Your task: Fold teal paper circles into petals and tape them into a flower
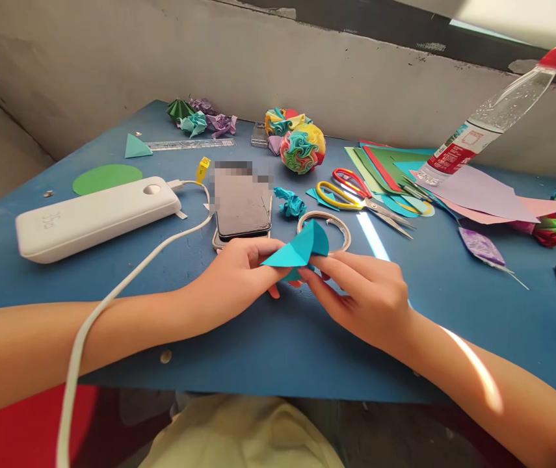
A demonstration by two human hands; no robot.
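Between my two hands is a folded piece of turquoise paper (293, 250), raised over the front part of the blue table. My left hand (243, 270) grips its left side, thumb on top and fingers mostly hidden beneath. On the right edge, my right hand (363, 286) pinches the paper between thumb and fingers. Just behind the paper lies a roll of tape (343, 227), partly covered by it. Scissors (356, 195) with red and yellow handles rest beyond my right hand. A crumpled blue paper piece (290, 203) sits behind the tape.
A white power bank (97, 218) with a cable (126, 279) crossing my left forearm is at left. A phone (243, 205) lies mid-table. Coloured paper sheets (482, 188), a tilted bottle (492, 120) and a paper ball (303, 149) stand farther back. A green paper circle (106, 177) lies behind the power bank.
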